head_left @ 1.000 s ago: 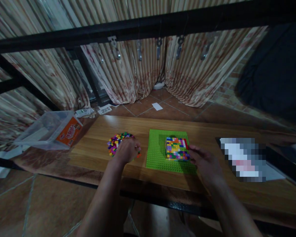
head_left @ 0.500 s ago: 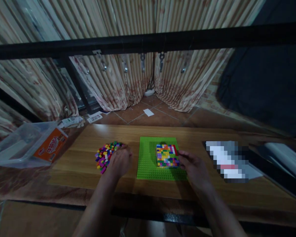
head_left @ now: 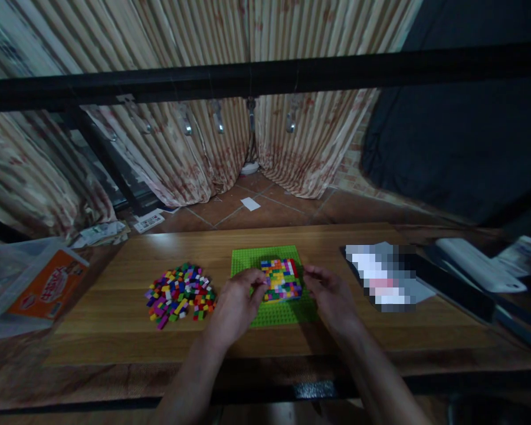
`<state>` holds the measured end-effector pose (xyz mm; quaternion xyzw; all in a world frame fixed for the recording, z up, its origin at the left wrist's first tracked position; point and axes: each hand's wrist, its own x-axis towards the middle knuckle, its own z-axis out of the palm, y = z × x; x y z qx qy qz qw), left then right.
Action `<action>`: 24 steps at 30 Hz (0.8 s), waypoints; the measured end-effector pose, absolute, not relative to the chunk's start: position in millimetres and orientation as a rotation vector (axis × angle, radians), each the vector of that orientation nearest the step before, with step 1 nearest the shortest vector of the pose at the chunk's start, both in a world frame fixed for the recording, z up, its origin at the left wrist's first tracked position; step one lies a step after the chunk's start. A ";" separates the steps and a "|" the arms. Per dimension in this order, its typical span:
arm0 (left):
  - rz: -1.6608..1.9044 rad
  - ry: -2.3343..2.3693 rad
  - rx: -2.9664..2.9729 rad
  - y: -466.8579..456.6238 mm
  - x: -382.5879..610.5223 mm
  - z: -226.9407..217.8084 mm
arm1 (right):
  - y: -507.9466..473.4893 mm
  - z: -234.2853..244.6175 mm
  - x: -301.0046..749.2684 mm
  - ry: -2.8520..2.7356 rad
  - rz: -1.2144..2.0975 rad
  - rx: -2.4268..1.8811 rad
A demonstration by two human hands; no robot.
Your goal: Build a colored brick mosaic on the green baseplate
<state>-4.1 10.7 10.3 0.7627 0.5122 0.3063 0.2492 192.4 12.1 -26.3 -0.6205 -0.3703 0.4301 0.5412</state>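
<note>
A stack of many-coloured toy bricks (head_left: 279, 276) stands on a green studded baseplate (head_left: 269, 317), toward its right side. My left hand (head_left: 243, 298) is closed in a pinch at the stack's left edge, and a tiny pinkish toy brick shows at the fingertips. On the other side, my right hand (head_left: 331, 295) hovers just off the stack's right edge, its fingers bent but apart, with nothing visible in them. Left of the baseplate lies a loose pile of toy bricks (head_left: 179, 292) in many colours.
All of this is on a low wooden table (head_left: 115, 330). To the left stands a clear plastic bin (head_left: 30, 251) with an orange label. At right are a pixelated flat item (head_left: 376, 277) and a white-and-dark object (head_left: 473, 265). A dark bar (head_left: 265, 77) crosses above.
My left hand has moved right from the brick pile to the stack. My right hand has drawn slightly away from the stack's edge. The whole view has shifted rightward.
</note>
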 end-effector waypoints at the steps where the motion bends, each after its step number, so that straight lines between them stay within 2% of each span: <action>1: 0.834 1.386 2.114 9.4 0.2 9.8 | 11.9 -26.2 192.1 -0.894 1.011 -1.481; 13: 0.736 1.420 2.532 10.9 27.0 3.1 | 8.1 -23.7 186.8 -1.003 1.008 -1.510; 24: 0.902 1.486 2.310 16.1 32.5 -3.4 | 5.1 -22.0 182.8 -1.006 1.086 -1.459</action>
